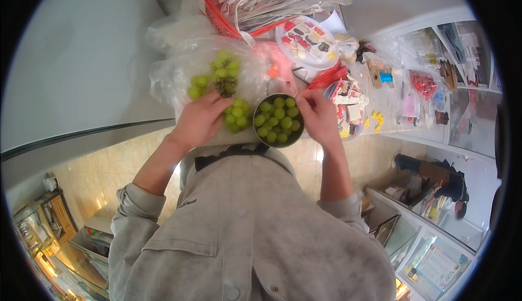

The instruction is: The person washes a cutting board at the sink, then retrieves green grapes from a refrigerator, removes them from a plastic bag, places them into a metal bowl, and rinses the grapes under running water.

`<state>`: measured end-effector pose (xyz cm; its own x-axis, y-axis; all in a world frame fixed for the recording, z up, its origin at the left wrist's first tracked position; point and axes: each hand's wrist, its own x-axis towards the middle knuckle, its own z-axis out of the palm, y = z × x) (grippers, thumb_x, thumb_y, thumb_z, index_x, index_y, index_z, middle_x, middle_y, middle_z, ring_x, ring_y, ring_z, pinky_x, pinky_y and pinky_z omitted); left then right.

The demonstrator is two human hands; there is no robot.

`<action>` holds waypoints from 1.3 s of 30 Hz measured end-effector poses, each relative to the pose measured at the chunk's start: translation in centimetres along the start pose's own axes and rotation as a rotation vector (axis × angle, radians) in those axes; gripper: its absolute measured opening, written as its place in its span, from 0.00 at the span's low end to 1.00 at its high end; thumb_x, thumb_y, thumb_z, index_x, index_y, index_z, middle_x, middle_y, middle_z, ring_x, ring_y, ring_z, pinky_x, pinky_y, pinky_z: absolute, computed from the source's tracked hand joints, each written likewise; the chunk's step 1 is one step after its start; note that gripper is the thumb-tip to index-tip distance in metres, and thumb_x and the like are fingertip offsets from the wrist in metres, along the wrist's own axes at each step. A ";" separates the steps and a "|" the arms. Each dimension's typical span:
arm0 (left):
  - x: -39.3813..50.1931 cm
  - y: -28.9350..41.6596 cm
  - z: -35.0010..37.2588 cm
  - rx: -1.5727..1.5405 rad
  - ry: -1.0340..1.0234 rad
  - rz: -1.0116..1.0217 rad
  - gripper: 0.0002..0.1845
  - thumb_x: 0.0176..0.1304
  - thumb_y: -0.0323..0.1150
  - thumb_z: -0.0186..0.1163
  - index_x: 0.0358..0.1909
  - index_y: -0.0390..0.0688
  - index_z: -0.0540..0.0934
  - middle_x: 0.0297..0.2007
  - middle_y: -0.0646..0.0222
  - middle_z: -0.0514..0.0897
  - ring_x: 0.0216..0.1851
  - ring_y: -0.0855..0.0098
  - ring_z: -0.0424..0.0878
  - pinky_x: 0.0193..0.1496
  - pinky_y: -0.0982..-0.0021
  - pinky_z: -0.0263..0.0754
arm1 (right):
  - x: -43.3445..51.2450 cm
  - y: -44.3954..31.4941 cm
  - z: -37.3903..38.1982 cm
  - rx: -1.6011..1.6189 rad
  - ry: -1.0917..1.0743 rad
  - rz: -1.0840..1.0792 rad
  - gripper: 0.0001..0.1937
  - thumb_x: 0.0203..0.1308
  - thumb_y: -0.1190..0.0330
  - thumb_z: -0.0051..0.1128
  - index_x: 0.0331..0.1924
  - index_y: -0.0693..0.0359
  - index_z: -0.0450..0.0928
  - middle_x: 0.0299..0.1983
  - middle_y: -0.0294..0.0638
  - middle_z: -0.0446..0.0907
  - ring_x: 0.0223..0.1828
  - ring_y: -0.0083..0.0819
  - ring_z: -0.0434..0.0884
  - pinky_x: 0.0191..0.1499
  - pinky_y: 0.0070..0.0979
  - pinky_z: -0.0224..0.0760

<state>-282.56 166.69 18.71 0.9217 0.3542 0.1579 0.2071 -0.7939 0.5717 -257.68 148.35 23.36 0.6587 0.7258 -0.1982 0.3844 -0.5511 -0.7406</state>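
My left hand (200,118) reaches onto a bunch of green grapes (236,115), its thumb and fingers at the stem side. The fingertips are partly hidden. More grapes (224,65) and bare brown stems (225,85) lie just beyond it on a clear plastic bag (175,72). At the table's front edge stands a round metal bowl (301,136) with many loose green grapes (279,114) in it. My right hand (320,115) grips the bowl's right rim between thumb and bent fingers.
Behind the grapes sits a red plastic basket (216,17) full of plastic packaging. A white plate (285,54) carries small colourful pieces. To the right are a tray of mixed small items (359,117), yellow pieces (378,121) and a blue thread spool (385,77). A person (448,182) is farther off at right.
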 end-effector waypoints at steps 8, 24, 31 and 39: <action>0.9 -1.2 -0.5 0.222 -0.073 0.162 0.20 0.52 0.29 0.69 0.48 0.43 0.79 0.40 0.64 0.78 0.42 0.58 0.82 0.42 0.59 0.79 | -1.0 -0.7 4.2 -0.076 -0.049 -0.345 0.08 0.64 0.67 0.68 0.42 0.62 0.83 0.30 0.40 0.84 0.29 0.28 0.82 0.35 0.26 0.75; 0.6 0.7 -1.5 -0.248 0.154 -0.253 0.17 0.59 0.35 0.68 0.48 0.42 0.79 0.42 0.58 0.84 0.41 0.54 0.84 0.46 0.55 0.79 | -4.0 3.9 -0.5 -0.441 0.005 0.365 0.19 0.67 0.52 0.63 0.45 0.61 0.84 0.35 0.47 0.88 0.35 0.42 0.88 0.39 0.37 0.80; 5.5 6.0 2.6 -0.187 0.121 0.212 0.22 0.56 0.33 0.72 0.52 0.39 0.80 0.40 0.60 0.83 0.37 0.59 0.84 0.40 0.63 0.80 | -6.9 5.7 4.1 0.370 -0.030 0.398 0.19 0.72 0.72 0.46 0.62 0.70 0.73 0.36 0.45 0.83 0.26 0.27 0.83 0.30 0.26 0.79; 5.2 10.2 3.3 -0.485 0.345 0.032 0.13 0.70 0.30 0.64 0.53 0.36 0.81 0.41 0.65 0.84 0.38 0.73 0.83 0.42 0.72 0.77 | -12.6 6.0 -3.0 0.625 0.129 0.306 0.29 0.68 0.72 0.43 0.75 0.67 0.62 0.37 0.48 0.84 0.25 0.28 0.82 0.33 0.29 0.79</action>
<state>-274.60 158.81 22.64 0.7487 0.5384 0.3868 -0.0670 -0.5190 0.8521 -261.74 134.62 23.33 0.7639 0.5004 -0.4074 -0.2480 -0.3552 -0.9013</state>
